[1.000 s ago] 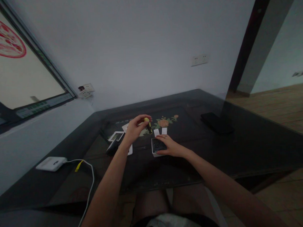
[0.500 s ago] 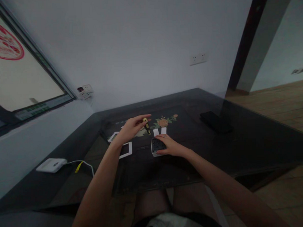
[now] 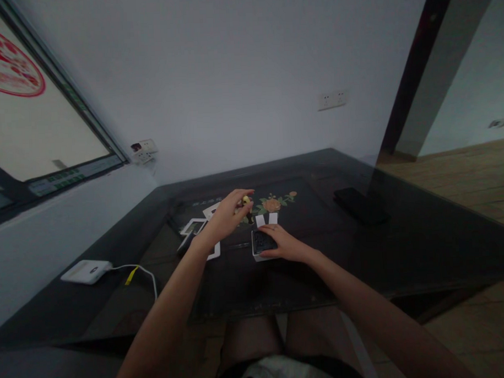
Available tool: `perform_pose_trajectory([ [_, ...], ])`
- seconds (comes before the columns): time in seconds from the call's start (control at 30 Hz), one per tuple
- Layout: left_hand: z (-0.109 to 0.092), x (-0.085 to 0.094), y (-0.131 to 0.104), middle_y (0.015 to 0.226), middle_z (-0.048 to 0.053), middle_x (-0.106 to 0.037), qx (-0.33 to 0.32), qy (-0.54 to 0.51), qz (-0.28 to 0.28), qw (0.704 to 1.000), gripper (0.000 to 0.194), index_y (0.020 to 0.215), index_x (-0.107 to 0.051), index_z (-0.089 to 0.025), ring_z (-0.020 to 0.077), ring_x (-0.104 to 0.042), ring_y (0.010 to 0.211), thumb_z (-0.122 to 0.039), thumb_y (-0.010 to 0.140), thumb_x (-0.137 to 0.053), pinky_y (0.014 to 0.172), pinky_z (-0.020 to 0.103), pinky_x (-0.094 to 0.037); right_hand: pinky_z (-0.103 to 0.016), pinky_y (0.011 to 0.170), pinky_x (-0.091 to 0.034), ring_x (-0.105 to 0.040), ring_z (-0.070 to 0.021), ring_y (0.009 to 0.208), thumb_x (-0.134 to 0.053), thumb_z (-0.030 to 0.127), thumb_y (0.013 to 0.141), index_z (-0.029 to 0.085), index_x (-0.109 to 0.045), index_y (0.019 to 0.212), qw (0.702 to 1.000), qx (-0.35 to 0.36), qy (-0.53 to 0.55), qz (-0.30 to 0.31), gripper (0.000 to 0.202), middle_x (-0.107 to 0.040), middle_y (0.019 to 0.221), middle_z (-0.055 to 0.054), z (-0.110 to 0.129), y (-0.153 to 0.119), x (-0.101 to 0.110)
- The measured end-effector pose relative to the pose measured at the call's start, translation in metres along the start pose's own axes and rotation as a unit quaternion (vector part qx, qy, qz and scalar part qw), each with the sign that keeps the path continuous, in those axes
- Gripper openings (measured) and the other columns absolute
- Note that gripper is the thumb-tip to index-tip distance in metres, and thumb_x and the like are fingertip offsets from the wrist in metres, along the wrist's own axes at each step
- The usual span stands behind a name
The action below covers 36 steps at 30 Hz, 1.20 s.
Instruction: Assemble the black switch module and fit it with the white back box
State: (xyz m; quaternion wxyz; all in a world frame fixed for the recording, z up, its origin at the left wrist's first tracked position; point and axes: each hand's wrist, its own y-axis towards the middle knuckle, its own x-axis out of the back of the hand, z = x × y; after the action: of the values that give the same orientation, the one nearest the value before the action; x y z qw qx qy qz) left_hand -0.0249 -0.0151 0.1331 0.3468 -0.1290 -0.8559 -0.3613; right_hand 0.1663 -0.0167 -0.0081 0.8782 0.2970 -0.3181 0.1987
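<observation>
Has the box [image 3: 262,258] on the tabletop [image 3: 321,277], with contents [image 3: 264,241] inside it, two flaps [image 3: 260,221] just behind it and the right hand [image 3: 283,244] against its right side. Holds a tool [image 3: 250,216] in the left hand [image 3: 227,215], just behind and left of the box. Has frames [image 3: 216,248] left of the box, partly hidden by the left forearm [image 3: 184,274], and, farther left, a device [image 3: 86,271] with a cable [image 3: 149,271]. Has a case [image 3: 360,205] well right of the box, and a wall socket [image 3: 332,99] far behind it.
</observation>
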Motion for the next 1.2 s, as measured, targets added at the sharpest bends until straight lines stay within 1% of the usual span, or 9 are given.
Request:
perform_pose_trajectory([
  [0.13, 0.000, 0.009, -0.002, 0.107, 0.007, -0.067, 0.024, -0.102, 0.077, 0.991, 0.042, 0.128, -0.052, -0.023, 0.0175, -0.064, 0.094, -0.026, 0.086, -0.055, 0.085, 0.034, -0.050, -0.049, 0.107, -0.033, -0.041, -0.0315, 0.127, -0.074, 0.044, 0.070, 0.015, -0.048, 0.133, 1.000, -0.003, -0.004, 0.003, 0.074, -0.048, 0.134, -0.018, -0.002, 0.000, -0.001],
  [0.3, 0.006, -0.009, -0.006, 0.085, 0.004, -0.061, 0.009, 0.070, -0.083, 0.994, 0.017, 0.091, -0.067, -0.019, 0.0162, -0.057, 0.077, -0.032, 0.081, -0.064, 0.076, 0.030, -0.048, -0.050, 0.106, -0.033, -0.042, -0.0324, 0.126, -0.075, 0.044, 0.069, 0.013, -0.049, 0.132, 1.000, 0.002, -0.009, 0.009, 0.075, -0.050, 0.131, -0.020, -0.002, 0.001, 0.000],
  [0.4, 0.007, -0.015, -0.007, 0.091, 0.006, -0.061, 0.023, 0.108, -0.100, 0.989, 0.020, 0.094, -0.065, -0.017, 0.0183, -0.057, 0.085, -0.033, 0.085, -0.058, 0.081, 0.033, -0.047, -0.050, 0.106, -0.033, -0.042, -0.0323, 0.126, -0.074, 0.046, 0.070, 0.013, -0.048, 0.133, 1.000, 0.002, -0.013, 0.014, 0.075, -0.048, 0.133, -0.020, -0.002, 0.001, 0.001],
  [0.57, 0.001, 0.007, -0.006, 0.121, 0.012, -0.060, 0.046, -0.094, 0.067, 0.992, 0.040, 0.129, -0.048, -0.018, 0.0191, -0.058, 0.108, -0.026, 0.089, -0.050, 0.088, 0.034, -0.049, -0.049, 0.107, -0.033, -0.042, -0.0318, 0.126, -0.071, 0.049, 0.072, 0.013, -0.046, 0.134, 1.000, 0.001, -0.015, 0.021, 0.076, -0.048, 0.134, -0.020, -0.002, 0.000, 0.002],
  [0.67, -0.001, 0.017, -0.006, 0.119, 0.010, -0.063, 0.028, -0.133, 0.150, 0.979, 0.046, 0.134, -0.044, -0.021, 0.0174, -0.060, 0.107, -0.022, 0.089, -0.051, 0.092, 0.035, -0.047, -0.050, 0.107, -0.033, -0.042, -0.0319, 0.126, -0.071, 0.049, 0.072, 0.013, -0.046, 0.135, 0.999, 0.001, -0.020, 0.024, 0.076, -0.048, 0.134, -0.019, -0.002, 0.000, 0.002],
  [0.8, 0.009, 0.006, -0.007, 0.099, 0.006, -0.065, 0.014, 0.020, 0.017, 1.000, 0.034, 0.117, -0.058, -0.020, 0.0160, -0.061, 0.087, -0.027, 0.083, -0.061, 0.081, 0.031, -0.049, -0.049, 0.108, -0.032, -0.041, -0.0321, 0.128, -0.071, 0.049, 0.072, 0.012, -0.046, 0.135, 0.999, 0.002, -0.031, 0.029, 0.077, -0.046, 0.135, -0.020, -0.002, 0.001, 0.002],
  [0.93, 0.018, -0.012, -0.008, 0.084, 0.003, -0.062, 0.016, 0.131, -0.100, 0.986, 0.021, 0.096, -0.062, -0.017, 0.0145, -0.056, 0.075, -0.035, 0.086, -0.057, 0.073, 0.027, -0.047, -0.048, 0.109, -0.032, -0.040, -0.0322, 0.128, -0.072, 0.047, 0.072, 0.009, -0.046, 0.135, 0.999, -0.001, -0.041, 0.033, 0.078, -0.045, 0.136, -0.022, 0.000, 0.001, 0.003],
  [1.03, 0.016, -0.010, -0.008, 0.098, 0.006, -0.063, 0.032, 0.083, -0.066, 0.994, 0.028, 0.111, -0.057, -0.018, 0.0160, -0.059, 0.085, -0.034, 0.089, -0.051, 0.076, 0.028, -0.048, -0.047, 0.109, -0.032, -0.040, -0.0318, 0.128, -0.071, 0.046, 0.073, 0.008, -0.045, 0.135, 0.998, -0.005, -0.041, 0.037, 0.077, -0.045, 0.137, -0.022, 0.001, 0.001, 0.004],
  [1.2, 0.007, 0.011, -0.006, 0.114, 0.010, -0.063, 0.032, -0.077, 0.084, 0.993, 0.039, 0.128, -0.047, -0.019, 0.0168, -0.062, 0.099, -0.028, 0.090, -0.047, 0.082, 0.031, -0.050, -0.048, 0.109, -0.032, -0.040, -0.0308, 0.128, -0.070, 0.048, 0.074, 0.010, -0.046, 0.135, 0.999, -0.007, -0.038, 0.036, 0.076, -0.045, 0.137, -0.021, 0.001, 0.000, 0.005],
])
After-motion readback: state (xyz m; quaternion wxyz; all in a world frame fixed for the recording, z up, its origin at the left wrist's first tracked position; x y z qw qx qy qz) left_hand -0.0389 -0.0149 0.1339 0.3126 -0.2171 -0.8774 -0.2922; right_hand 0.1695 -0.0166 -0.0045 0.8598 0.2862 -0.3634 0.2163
